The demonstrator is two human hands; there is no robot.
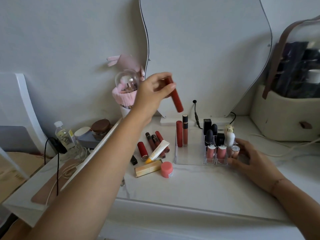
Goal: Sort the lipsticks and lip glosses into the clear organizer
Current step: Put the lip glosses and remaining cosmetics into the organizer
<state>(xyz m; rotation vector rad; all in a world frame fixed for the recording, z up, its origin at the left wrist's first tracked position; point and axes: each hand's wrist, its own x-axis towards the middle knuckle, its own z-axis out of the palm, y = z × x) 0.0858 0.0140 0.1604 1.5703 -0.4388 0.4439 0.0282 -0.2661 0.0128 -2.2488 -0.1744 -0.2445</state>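
My left hand (154,91) is raised above the table and grips a long red lip gloss tube (176,99), tilted, its lower end hanging just above the clear organizer (190,161). Two tall tubes (182,134) stand upright in the organizer's left section. Several lipsticks (215,151) fill its right compartments. My right hand (249,156) rests against the organizer's right side, fingers touching it. A loose pile of lip products (154,146) lies left of the organizer, with a gold lipstick (148,168), a white tube (158,150) and a pink jar (167,169).
A wavy mirror (207,58) stands behind the organizer with a black cable (196,115). A pink-banded brush holder (125,96) is at back left. A beige bag (284,115) sits at right. A water bottle (65,135) and cords lie at left.
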